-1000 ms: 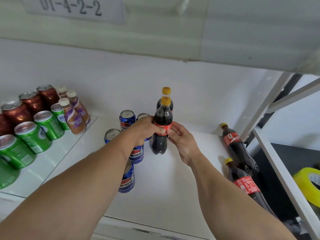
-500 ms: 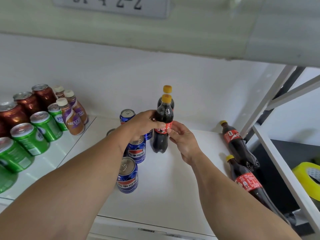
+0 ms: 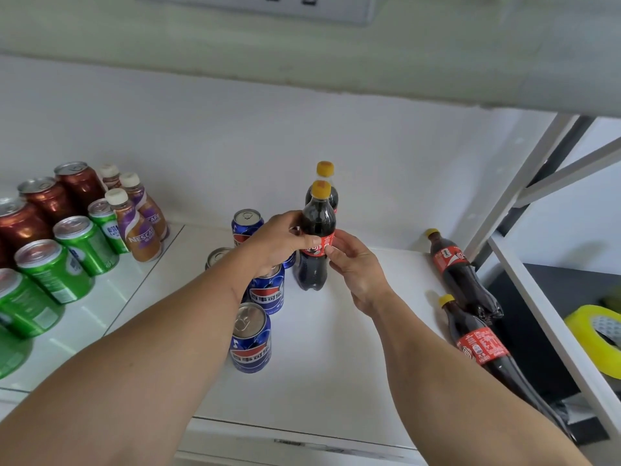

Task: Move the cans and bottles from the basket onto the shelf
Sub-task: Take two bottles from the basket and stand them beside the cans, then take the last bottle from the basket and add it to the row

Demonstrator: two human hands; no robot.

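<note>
A dark cola bottle (image 3: 317,219) with a yellow cap and red label stands upright on the white shelf (image 3: 336,348). My left hand (image 3: 280,242) grips its label from the left and my right hand (image 3: 356,264) pinches the label from the right. A second cola bottle (image 3: 325,169) stands right behind it, mostly hidden. Several blue cola cans (image 3: 250,338) stand in rows left of the bottle, partly under my left arm. Two more cola bottles (image 3: 462,270) lie on their sides at the shelf's right end. No basket is in view.
Green cans (image 3: 53,270), red cans (image 3: 47,200) and small coffee bottles (image 3: 134,227) fill the glass-topped section at the left. A white shelf post (image 3: 514,183) rises at the right. A yellow tape roll (image 3: 594,338) lies beyond it. The upper shelf hangs close overhead.
Both hands stay on the upright cola bottle, which has hardly moved on the shelf. The view has shifted slightly, so more blue cans show beneath my left arm.
</note>
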